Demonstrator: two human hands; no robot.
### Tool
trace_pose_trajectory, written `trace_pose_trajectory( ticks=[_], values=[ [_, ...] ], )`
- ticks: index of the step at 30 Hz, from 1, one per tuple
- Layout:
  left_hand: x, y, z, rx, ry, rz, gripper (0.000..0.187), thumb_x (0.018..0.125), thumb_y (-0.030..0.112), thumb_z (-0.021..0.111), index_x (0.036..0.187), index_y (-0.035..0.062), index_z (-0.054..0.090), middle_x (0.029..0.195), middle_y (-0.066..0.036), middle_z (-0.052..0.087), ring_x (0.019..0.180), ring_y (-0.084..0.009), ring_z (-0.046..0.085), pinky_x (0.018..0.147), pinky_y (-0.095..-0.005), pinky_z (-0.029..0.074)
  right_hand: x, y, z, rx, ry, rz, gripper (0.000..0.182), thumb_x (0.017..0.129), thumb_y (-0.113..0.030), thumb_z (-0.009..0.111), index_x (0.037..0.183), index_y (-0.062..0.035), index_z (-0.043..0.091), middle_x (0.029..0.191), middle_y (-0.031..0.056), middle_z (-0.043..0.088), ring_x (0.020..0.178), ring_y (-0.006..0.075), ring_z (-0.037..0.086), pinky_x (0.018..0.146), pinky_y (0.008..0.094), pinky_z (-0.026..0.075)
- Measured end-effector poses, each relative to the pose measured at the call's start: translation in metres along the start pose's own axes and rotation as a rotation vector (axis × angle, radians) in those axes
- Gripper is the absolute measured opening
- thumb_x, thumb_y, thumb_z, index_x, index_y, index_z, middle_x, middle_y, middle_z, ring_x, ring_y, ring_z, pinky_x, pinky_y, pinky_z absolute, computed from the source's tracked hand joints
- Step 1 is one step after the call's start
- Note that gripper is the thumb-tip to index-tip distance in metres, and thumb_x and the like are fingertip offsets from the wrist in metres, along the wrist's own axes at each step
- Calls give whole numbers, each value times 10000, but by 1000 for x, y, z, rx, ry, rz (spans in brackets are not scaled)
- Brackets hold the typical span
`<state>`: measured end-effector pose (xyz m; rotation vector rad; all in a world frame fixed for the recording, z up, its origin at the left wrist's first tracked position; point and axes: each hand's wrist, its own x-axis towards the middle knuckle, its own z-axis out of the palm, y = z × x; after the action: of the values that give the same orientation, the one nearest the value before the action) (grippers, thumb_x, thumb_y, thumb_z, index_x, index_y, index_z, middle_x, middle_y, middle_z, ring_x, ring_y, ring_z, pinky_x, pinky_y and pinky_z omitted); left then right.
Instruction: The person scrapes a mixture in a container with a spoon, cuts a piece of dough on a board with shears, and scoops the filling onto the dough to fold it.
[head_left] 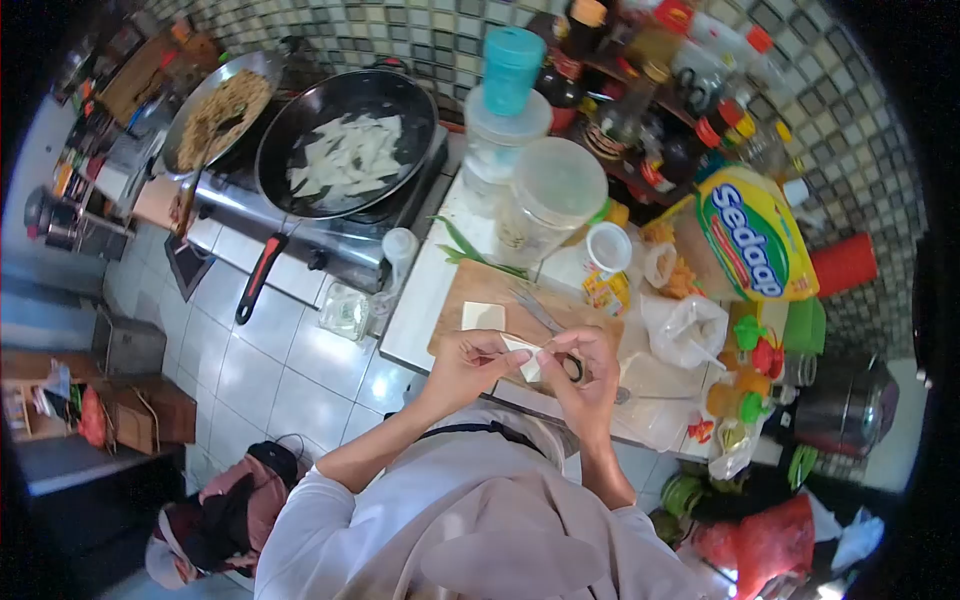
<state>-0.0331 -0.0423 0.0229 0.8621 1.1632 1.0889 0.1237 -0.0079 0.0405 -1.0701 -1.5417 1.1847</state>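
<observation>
The left hand (475,361) and the right hand (584,368) meet above the near part of a wooden cutting board (465,287), thumbs and fingers pinched closed on one small folded white sheet (526,362) between them. The board's near edge lies close to the front edge of the tiled counter (418,308), with a narrow bare strip beside its left edge. On the board, just beyond the left hand, lies a square pale sheet (484,316), with bare wood around its far side. A metal tool with a slim blade (538,310) points away from the right hand; a black ring (573,367) shows by that hand's fingers, but whether the two are joined is hard to tell. Green leaves (470,250) lie across the board's far corner. Past it stand a large lidded tub (555,185), a smaller lidded container (505,135) with a turquoise tumbler (513,70) on top, and an open white cup (608,247). A Sedaap packet (750,240) and a clear plastic bag (685,325) crowd the right side. The stove (310,243) is to the left, its black frying pan (405,100) holding flat white pieces (350,155), its handle (262,280) jutting over the tiled floor (310,345). Counted: two hands, one board, one folded sheet, one square sheet, and two pans, the second a metal wok (255,65) of brown food (225,110).
</observation>
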Motion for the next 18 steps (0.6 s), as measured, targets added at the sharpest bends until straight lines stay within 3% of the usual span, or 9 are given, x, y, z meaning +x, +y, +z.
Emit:
trace_pose_trajectory(
  ticks=[4,6,11,15,16,18],
  values=[
    [-17,-1,-21,-155,124,95,77,765,56,639,744,-18,636,753,-68,629,666,-74,558,574,-211,453,10,-11,26,-68,-156,-51,149,698,10,640,807,-18,541,724,34,555,663,96,486,625,226,400],
    [-30,1,-33,-167,239,185,126,788,85,622,839,-28,643,712,-35,623,628,-53,541,565,-197,445,16,-9,40,-73,-320,-114,176,700,37,628,830,-27,527,758,30,550,693,92,491,645,229,394],
    [-75,-6,-74,-134,444,144,179,817,150,594,881,-7,652,752,-45,629,631,-64,551,550,-194,443,27,-39,97,-108,-612,-138,152,697,37,626,804,-19,534,748,26,540,680,95,485,644,228,390],
    [-115,-8,-98,-302,646,208,253,839,200,568,930,-29,625,828,-66,629,698,-97,581,615,-207,479,34,-43,147,-105,-880,-221,139,683,43,624,777,-14,540,736,25,534,677,93,482,645,224,387],
    [-122,-12,-101,-372,673,256,288,850,217,552,978,-36,604,871,-77,627,745,-113,592,652,-220,493,38,-46,157,-74,-890,-192,110,696,25,612,768,-27,546,723,18,534,678,90,481,637,221,382],
    [-139,-8,-109,-404,792,272,328,867,241,515,1039,-33,567,932,-98,613,814,-143,588,701,-256,493,68,-43,171,-137,-850,-359,109,698,-2,615,790,-27,563,714,26,569,665,105,518,636,238,409]
  ],
)
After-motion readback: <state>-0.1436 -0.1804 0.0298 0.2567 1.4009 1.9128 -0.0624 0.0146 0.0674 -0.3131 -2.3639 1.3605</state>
